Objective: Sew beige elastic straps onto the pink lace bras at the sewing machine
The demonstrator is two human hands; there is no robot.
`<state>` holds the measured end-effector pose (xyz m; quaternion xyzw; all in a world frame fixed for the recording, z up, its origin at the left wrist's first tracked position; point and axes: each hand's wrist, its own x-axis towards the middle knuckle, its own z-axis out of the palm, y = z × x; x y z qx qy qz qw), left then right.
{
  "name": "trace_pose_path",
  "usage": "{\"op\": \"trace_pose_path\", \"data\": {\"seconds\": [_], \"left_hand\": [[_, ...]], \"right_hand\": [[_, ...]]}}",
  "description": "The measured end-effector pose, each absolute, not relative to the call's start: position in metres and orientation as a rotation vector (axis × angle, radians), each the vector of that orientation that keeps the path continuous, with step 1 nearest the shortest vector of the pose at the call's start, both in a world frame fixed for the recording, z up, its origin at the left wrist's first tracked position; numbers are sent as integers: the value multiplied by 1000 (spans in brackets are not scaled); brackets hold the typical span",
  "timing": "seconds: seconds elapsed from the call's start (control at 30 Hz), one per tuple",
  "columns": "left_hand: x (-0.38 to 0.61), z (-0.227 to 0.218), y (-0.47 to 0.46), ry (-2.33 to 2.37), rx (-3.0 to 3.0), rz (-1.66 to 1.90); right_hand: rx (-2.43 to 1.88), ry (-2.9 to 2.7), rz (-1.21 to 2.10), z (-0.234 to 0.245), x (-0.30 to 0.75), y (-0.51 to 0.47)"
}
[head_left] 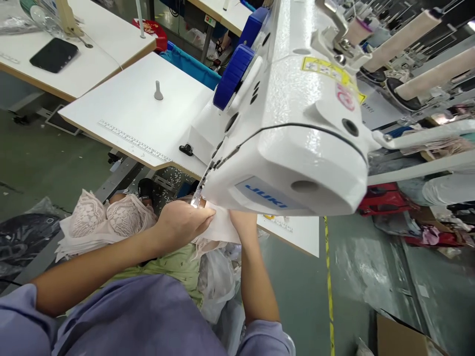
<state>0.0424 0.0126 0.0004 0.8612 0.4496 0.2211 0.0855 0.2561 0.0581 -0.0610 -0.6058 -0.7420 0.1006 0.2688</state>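
Note:
My left hand (185, 222) is closed, its thumb pressed down on a pale pink fabric piece (222, 227) right beside the needle area of a white JUKI sewing machine (289, 163). Lace shows along the lower part of that fabric, which hangs toward my lap. At the fabric's other side is my right hand (243, 222); the machine head covers its fingers, so their grip cannot be seen. Left of my left forearm lies a stack of pale pink lace bras (111, 222).
A white machine table (133, 109) with a printed ruler edge extends to the left. On the neighbouring table lies a black phone (54, 55). Thread cones (404, 42) stand at the right, above red crates (382, 198). A cardboard box (403, 336) sits on the floor.

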Motion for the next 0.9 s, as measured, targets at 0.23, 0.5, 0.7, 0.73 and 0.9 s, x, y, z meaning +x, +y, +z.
{"op": "trace_pose_path", "data": {"seconds": [0.23,0.5,0.7,0.73,0.9], "left_hand": [[39,-3,11,1281,2576,821],[15,-6,11,1117,2472,756],[-5,-1,4,994,2231,585],[-8,-1,2,1023,2184,559],[-12,-1,-13,1089,2091,442]], "right_hand": [[-1496,-1676,685,-49,255,57],[-1112,-711,1665,-52,214,-20],[-989,-252,1723,-57,193,-70],[-1005,-262,1687,-57,192,-73],[-1122,-562,1432,-56,188,-87]]}}
